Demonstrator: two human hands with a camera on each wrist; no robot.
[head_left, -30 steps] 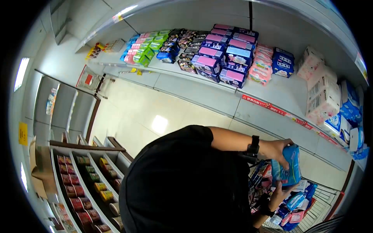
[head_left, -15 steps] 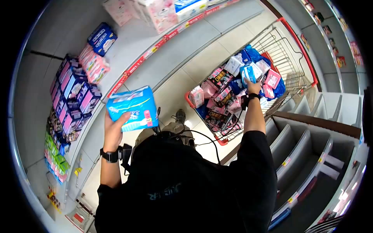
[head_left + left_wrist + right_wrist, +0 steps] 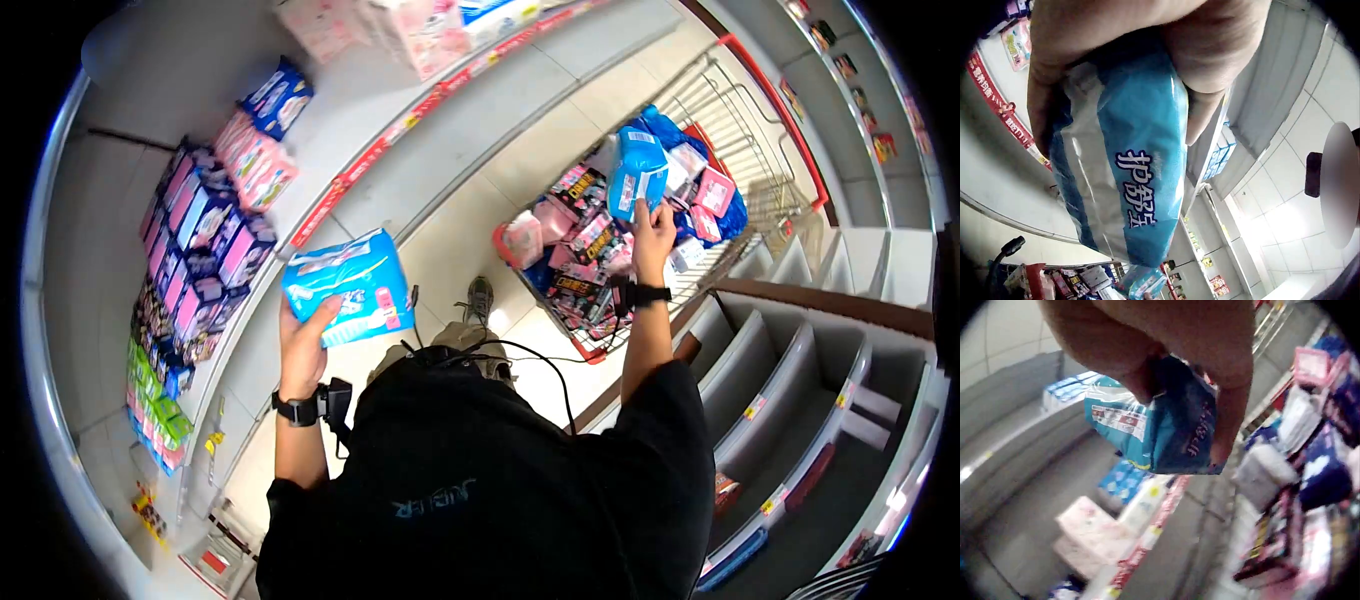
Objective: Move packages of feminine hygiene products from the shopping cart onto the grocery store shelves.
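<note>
Cart: wire basket with a red rim, piled with pink, blue and dark packs. The shelf on the left carries rows of pink/purple boxes, green packs further down and pale pink packs at the top.

Left hand grips the left blue pack, with thumb and fingers wrapped round its lower edge. The pack is up in front of the shelf, over the aisle floor. Its broad face is to the head camera and its long axis runs roughly left-right, right end slightly higher.

Right hand pinches the right blue pack by its lower end. The pack is held over the cart load, standing on end, long axis roughly up-down in the head view.
</note>
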